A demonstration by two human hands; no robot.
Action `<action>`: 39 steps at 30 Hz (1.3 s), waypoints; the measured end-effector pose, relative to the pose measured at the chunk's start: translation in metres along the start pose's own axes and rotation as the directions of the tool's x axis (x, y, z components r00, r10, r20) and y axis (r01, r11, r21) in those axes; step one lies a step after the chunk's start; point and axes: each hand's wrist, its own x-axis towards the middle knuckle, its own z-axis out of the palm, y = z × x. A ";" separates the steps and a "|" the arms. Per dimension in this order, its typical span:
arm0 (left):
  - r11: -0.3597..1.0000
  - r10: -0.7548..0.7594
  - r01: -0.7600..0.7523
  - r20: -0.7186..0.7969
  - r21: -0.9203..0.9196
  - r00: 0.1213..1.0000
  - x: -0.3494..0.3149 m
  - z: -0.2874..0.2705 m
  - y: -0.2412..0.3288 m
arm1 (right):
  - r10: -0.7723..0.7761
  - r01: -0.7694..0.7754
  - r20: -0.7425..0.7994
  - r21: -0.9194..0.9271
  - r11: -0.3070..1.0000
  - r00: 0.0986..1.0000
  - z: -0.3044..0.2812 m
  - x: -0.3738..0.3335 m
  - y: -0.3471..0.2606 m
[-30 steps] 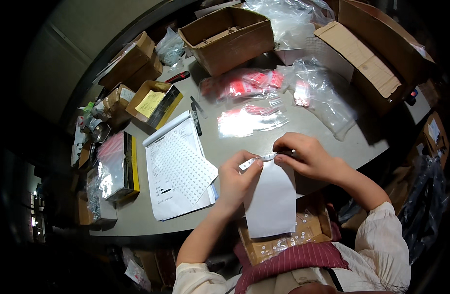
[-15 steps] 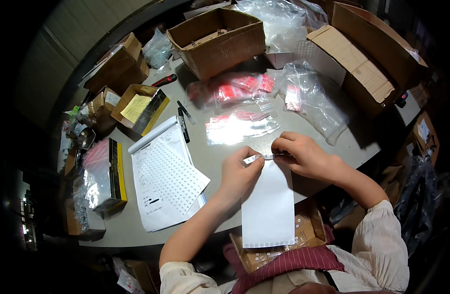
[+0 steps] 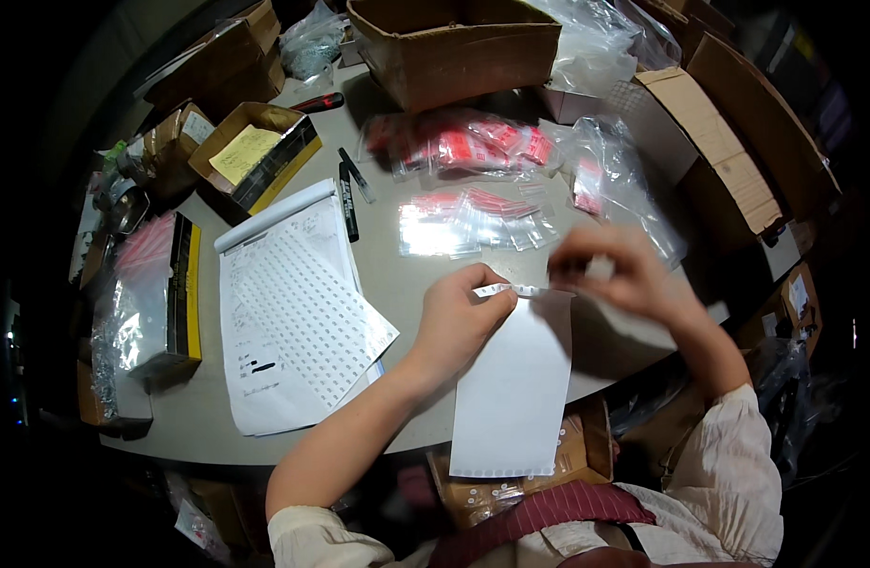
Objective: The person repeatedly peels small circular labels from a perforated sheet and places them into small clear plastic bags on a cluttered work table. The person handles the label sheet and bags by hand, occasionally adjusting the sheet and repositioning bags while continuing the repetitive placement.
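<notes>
A long white sticker sheet (image 3: pixel 513 388) hangs upright in front of me, with a row of small round stickers along its lower edge. Its top edge is folded over and shows a strip of small printed labels. My left hand (image 3: pixel 463 317) pinches that folded edge at the top left between thumb and fingers. My right hand (image 3: pixel 617 270) hovers by the sheet's top right corner, thumb and fingers curved toward each other. Motion blurs its fingertips, so whether anything is between them is unclear. Just beyond the hands lie several clear zip bags (image 3: pixel 478 222) with red strips, fanned out.
On the left are a notepad (image 3: pixel 236 379) with a printed label sheet (image 3: pixel 321 317) on it, a black marker (image 3: pixel 348 204) and a box of bags (image 3: pixel 156 303). Farther back stand a cardboard box (image 3: pixel 454 66) and bundled red-striped bags (image 3: pixel 463 142). Under the sheet is an open carton (image 3: pixel 586 445).
My right hand has let go of the sheet's top edge and moved up and to the right. My left hand keeps its pinch. The whole view has shifted slightly.
</notes>
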 end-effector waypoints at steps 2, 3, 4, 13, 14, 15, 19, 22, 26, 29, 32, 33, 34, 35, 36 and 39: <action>0.998 0.005 -0.006 0.021 0.066 1.000 0.001 0.002 0.003 | 0.140 -0.140 -0.028 -0.016 0.990 0.990 -0.032 0.039 0.017; 0.995 0.008 -0.011 0.025 0.102 1.000 0.001 0.002 0.004 | 0.252 -0.249 0.062 -0.053 0.967 0.966 -0.042 0.058 0.031; 0.994 0.022 -0.025 0.027 0.110 0.999 0.000 0.002 0.004 | 0.362 -0.350 0.145 -0.102 0.931 0.921 -0.048 0.071 0.045; 0.993 0.029 -0.033 0.041 0.111 0.999 -0.007 -0.001 0.006 | 0.308 -0.190 0.109 -0.583 0.790 0.945 -0.019 0.099 0.089; 0.992 0.039 -0.044 0.041 0.117 0.998 -0.006 0.000 0.004 | 0.292 -0.188 0.067 -0.624 0.758 0.954 -0.018 0.095 0.095; 0.991 0.049 -0.053 0.038 0.125 0.998 -0.006 0.000 0.003 | 0.336 -0.209 0.076 -0.652 0.729 0.939 -0.022 0.093 0.090; 0.986 0.072 -0.077 0.039 0.146 0.997 -0.006 -0.001 0.002 | 0.275 -0.184 0.084 -0.555 0.811 0.958 -0.033 0.082 0.067; 0.984 0.085 -0.090 0.039 0.155 0.996 -0.006 -0.001 0.000 | 0.232 -0.197 0.167 -0.203 0.959 0.958 -0.024 0.073 0.056; 0.988 0.066 -0.072 0.044 0.137 0.997 -0.006 -0.001 0.002 | 0.252 -0.268 0.214 0.047 0.962 0.944 -0.006 0.069 0.058; 0.990 0.069 -0.074 0.041 0.118 0.997 -0.006 -0.002 0.001 | 0.368 -0.397 0.231 0.089 0.914 0.900 -0.001 0.071 0.060; 0.990 0.075 -0.079 0.034 0.115 0.997 -0.007 -0.001 -0.001 | 0.255 -0.244 0.084 -0.129 0.961 0.963 0.012 0.066 0.064; 0.990 0.075 -0.078 0.034 0.114 0.997 -0.007 -0.001 -0.001 | 0.171 -0.161 0.024 -0.242 0.957 0.985 0.016 0.061 0.063; 0.991 0.079 -0.083 0.039 0.102 0.996 -0.007 -0.001 0.000 | 0.109 -0.106 -0.011 -0.352 0.930 0.994 0.020 0.056 0.061; 0.992 0.083 -0.087 0.044 0.090 0.996 -0.007 -0.001 0.002 | 0.042 -0.056 -0.039 -0.459 0.886 0.998 0.023 0.050 0.059; 0.992 0.089 -0.092 0.046 0.081 0.995 -0.008 -0.001 0.003 | -0.031 -0.007 -0.059 -0.561 0.828 0.998 0.025 0.047 0.057; 0.994 0.092 -0.095 0.057 0.054 0.994 -0.008 -0.003 0.003 | 0.222 -0.184 0.003 -0.548 0.816 0.975 0.010 0.042 0.051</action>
